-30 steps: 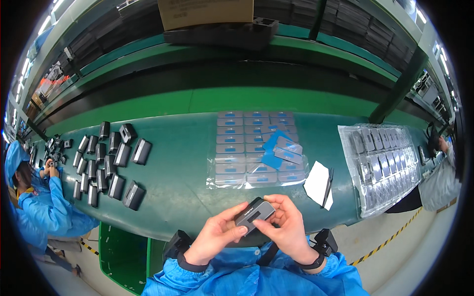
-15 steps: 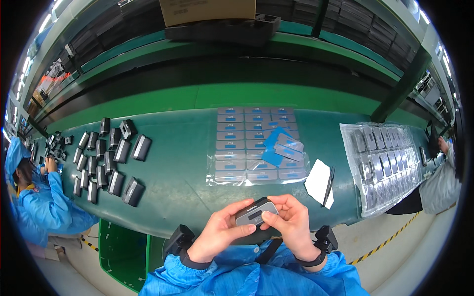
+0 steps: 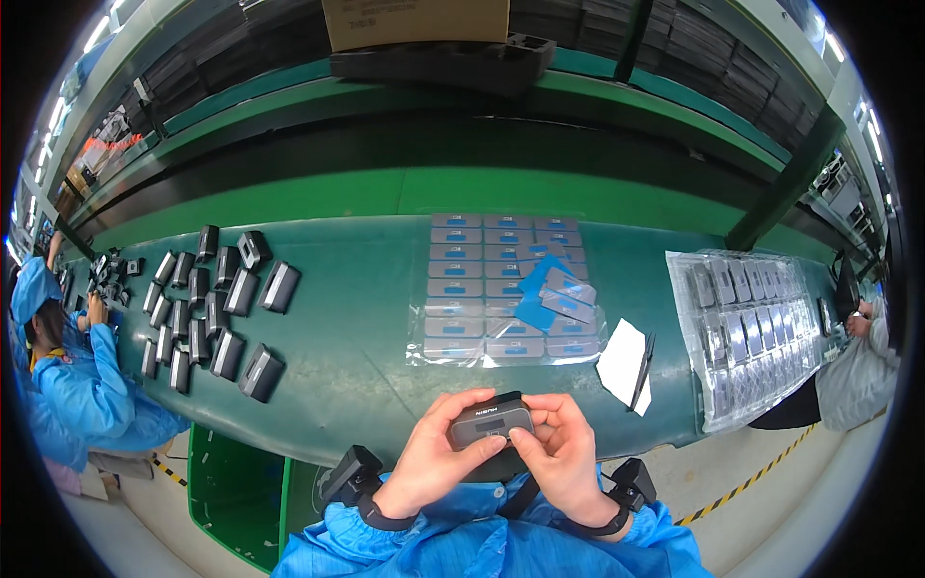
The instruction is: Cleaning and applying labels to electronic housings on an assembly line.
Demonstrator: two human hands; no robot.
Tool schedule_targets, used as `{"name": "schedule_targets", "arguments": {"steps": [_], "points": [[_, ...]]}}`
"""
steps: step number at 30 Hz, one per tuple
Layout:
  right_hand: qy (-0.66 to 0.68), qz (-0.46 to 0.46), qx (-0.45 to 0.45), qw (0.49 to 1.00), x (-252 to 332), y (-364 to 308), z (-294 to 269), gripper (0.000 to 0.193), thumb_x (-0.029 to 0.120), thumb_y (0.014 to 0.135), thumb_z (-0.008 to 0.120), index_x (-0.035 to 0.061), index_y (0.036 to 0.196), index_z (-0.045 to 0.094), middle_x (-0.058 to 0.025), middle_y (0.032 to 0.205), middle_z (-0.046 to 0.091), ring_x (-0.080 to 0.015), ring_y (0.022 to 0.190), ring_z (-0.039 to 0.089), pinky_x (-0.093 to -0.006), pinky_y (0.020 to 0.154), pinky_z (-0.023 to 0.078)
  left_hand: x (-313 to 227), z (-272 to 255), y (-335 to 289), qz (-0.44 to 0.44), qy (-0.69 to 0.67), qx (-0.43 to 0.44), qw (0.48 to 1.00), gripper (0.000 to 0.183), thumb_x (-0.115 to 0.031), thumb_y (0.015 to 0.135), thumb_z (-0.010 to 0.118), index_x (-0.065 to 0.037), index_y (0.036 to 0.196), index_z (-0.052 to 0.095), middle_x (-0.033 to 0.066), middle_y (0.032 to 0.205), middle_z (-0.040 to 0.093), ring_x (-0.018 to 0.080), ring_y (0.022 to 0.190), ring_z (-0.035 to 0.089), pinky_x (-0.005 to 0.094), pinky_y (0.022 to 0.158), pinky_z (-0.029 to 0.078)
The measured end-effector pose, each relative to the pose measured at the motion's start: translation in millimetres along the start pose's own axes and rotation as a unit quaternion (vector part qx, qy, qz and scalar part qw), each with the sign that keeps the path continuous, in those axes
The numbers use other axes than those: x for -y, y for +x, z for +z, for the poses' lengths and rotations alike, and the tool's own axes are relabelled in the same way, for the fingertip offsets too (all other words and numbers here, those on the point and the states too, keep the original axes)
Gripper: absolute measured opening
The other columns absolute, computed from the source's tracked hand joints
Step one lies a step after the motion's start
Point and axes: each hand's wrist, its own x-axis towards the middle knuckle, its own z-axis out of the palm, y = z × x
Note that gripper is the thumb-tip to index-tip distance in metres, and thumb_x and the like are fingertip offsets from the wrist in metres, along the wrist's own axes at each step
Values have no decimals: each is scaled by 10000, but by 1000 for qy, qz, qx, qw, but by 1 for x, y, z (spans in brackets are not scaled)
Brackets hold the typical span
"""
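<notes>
Between both hands, at the near edge of the table, I hold a small dark grey box-shaped device (image 3: 490, 424) with a grey front plate and a dark window. My left hand (image 3: 441, 451) grips its left end, fingers behind and thumb on the lower front edge. My right hand (image 3: 562, 453) closes round the right end, its thumb on the lower front beside the left thumb. Beyond the hands lies a clear plastic sheet of grey plates (image 3: 454, 287) with blue patches. Loose plates and blue film pieces (image 3: 536, 306) rest on its right part.
Several black devices (image 3: 226, 354) stand in rows on the green table (image 3: 337, 328) at left. Right of the sheet, black tweezers (image 3: 644, 371) lie on white paper (image 3: 620, 356). Farther right is a plastic-wrapped tray (image 3: 747, 328). A green bin (image 3: 231, 491) stands below; a co-worker (image 3: 72, 366) sits left.
The device has tipped and shifted slightly left in my hands. My right thumb has slid from the middle of its front plate down to the lower edge.
</notes>
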Motion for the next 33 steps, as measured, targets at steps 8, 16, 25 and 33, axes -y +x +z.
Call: {"name": "schedule_targets", "arguments": {"steps": [8, 16, 25, 33], "points": [[49, 130, 66, 988, 9, 5, -13, 316, -30, 868, 576, -45, 1141, 418, -176, 949, 636, -222, 830, 673, -278, 720, 540, -10, -17, 0, -129, -91, 85, 984, 523, 12, 838, 620, 1, 1327, 435, 87, 1204, 560, 157, 1124, 521, 292, 944, 437], [107, 152, 105, 977, 7, 7, -25, 325, -5, 895, 538, -43, 1188, 402, -154, 935, 639, -244, 847, 671, -295, 753, 538, -19, -26, 2, -165, -146, 139, 965, 527, 23, 849, 585, -6, 1348, 417, 85, 1205, 558, 132, 1075, 530, 263, 900, 441], [76, 135, 87, 984, 18, 9, -24, 379, 24, 913, 504, -39, 1282, 448, -147, 978, 650, -240, 886, 664, -317, 812, 528, -12, -26, -4, -117, -131, 65, 982, 457, -70, 904, 565, -13, 1337, 433, 68, 1057, 603, 101, 839, 567, 256, 805, 459], [98, 128, 68, 984, 8, 8, -20, 387, -4, 884, 577, -23, 1250, 454, -120, 988, 643, -180, 915, 642, -266, 809, 514, -5, -12, -5, -88, -94, 33, 991, 467, -71, 898, 580, 2, 1335, 433, 92, 1139, 567, 159, 949, 587, 287, 864, 462]]}}
